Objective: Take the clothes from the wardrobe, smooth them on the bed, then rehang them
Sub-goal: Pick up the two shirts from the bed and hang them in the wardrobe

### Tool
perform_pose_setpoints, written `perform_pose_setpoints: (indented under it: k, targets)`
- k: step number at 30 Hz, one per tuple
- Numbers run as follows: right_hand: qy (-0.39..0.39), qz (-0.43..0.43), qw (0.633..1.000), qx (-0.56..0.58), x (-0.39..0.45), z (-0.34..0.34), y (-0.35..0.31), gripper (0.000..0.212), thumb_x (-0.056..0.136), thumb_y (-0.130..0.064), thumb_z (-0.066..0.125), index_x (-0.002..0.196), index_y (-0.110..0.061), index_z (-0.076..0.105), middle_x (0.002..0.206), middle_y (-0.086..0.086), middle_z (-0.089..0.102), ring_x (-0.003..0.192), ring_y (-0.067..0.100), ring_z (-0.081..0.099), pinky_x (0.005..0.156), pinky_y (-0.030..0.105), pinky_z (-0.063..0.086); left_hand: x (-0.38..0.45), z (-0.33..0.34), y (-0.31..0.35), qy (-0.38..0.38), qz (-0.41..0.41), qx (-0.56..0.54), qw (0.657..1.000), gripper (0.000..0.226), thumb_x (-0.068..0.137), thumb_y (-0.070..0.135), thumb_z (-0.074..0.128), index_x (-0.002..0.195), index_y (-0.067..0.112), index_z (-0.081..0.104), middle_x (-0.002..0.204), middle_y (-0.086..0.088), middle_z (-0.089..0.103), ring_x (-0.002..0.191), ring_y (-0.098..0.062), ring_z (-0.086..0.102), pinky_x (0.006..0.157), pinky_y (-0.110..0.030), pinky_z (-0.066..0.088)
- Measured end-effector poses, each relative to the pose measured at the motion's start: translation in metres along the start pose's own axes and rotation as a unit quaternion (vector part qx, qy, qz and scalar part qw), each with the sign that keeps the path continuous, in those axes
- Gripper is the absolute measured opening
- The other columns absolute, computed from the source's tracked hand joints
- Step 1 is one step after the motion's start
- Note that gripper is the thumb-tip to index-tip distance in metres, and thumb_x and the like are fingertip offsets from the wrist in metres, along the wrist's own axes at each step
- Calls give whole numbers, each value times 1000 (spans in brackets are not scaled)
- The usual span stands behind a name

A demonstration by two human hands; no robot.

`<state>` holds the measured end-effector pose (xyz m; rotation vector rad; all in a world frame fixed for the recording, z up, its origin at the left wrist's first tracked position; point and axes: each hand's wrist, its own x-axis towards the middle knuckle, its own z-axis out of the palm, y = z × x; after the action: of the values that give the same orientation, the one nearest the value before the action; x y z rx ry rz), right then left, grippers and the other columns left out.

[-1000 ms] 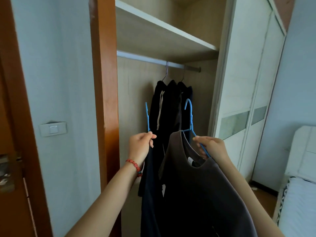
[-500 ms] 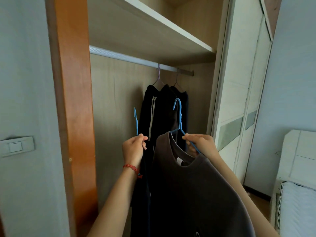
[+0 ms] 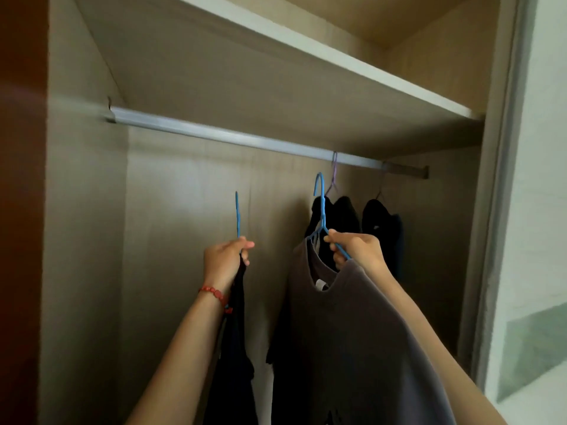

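Blue wire is all each set of fingers has to hold. The left hand [image 3: 225, 260] grips the neck of a thin hanger [image 3: 237, 214] that carries a black garment [image 3: 236, 348]; the right hand [image 3: 356, 251] pinches the shoulder wire of a second hanger [image 3: 320, 207] under a brown shirt [image 3: 352, 348]. Both hooks are below the rail [image 3: 245, 138], neither caught on it.

Further right, two dark garments [image 3: 352, 216] hang close together near the far end of the rail. The brown shirt's hook rises just beside their purple hook [image 3: 333, 171], so it could snag there or knock one loose. With both hands loaded, neither can steady the other's hanger; the wide neckline may slide off a tilted wire, and a missed hook would probably drop the garment to the wardrobe floor.
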<state>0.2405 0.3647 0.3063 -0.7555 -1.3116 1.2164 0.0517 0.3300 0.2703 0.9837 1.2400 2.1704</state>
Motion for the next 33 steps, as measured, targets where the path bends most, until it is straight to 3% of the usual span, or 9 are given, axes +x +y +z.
perform_pose_setpoints:
  k: [3, 8, 13, 18, 25, 29, 33]
  targets:
    - [-35, -23, 999, 5, 35, 7, -13, 20, 86, -10, 61, 68, -1, 63, 55, 5, 49, 33, 6, 42, 35, 17, 35, 25, 5, 15, 24, 38, 3, 999, 25, 81, 0, 57, 58, 6, 62, 26, 4, 42, 27, -6, 39, 52, -29, 35]
    - [-89, -62, 994, -23, 70, 28, -33, 22, 84, -13, 62, 66, -1, 62, 53, 5, 50, 34, 6, 43, 38, 18, 37, 53, 12, 49, 28, 105, 28, 994, 30, 85, 5, 55, 56, 6, 61, 28, 4, 42, 29, -7, 39, 52, -28, 35]
    - [-120, -63, 991, 2, 98, 51, -47, 18, 86, -12, 60, 81, 5, 65, 58, 5, 50, 36, 8, 40, 38, 17, 37, 78, 17, 82, 23, 146, 76, 986, 31, 91, 15, 49, 64, 8, 62, 29, 7, 45, 32, -4, 41, 47, -17, 38]
    - [-110, -79, 991, -1, 126, 77, -51, 32, 85, -9, 60, 99, 20, 59, 59, 10, 46, 46, 15, 38, 47, 25, 35, 104, 6, 104, 32, 166, 90, 982, 31, 92, 13, 48, 65, 6, 61, 27, 8, 44, 28, -1, 40, 36, -9, 35]
    - [-112, -71, 988, -73, 159, 95, -45, 24, 84, -9, 62, 93, 13, 65, 62, 10, 53, 51, 16, 46, 53, 26, 41, 134, -12, 103, 48, 135, 130, 981, 29, 90, 8, 51, 62, 5, 61, 27, 6, 45, 26, -1, 40, 34, -9, 35]
    - [-141, -34, 985, -91, 167, 98, -26, 16, 87, -7, 58, 91, 7, 64, 61, 8, 51, 49, 15, 46, 45, 22, 39, 136, -16, 93, 56, 112, 130, 983, 26, 86, 5, 56, 60, 4, 60, 25, 4, 44, 24, -3, 38, 32, -9, 33]
    - [-149, -33, 983, -102, 176, 103, -21, 15, 88, -6, 57, 75, 0, 59, 58, 7, 48, 44, 15, 43, 36, 19, 38, 141, -21, 88, 68, 117, 145, 980, 24, 85, 6, 57, 61, 6, 63, 26, 5, 45, 26, -3, 39, 40, -14, 37]
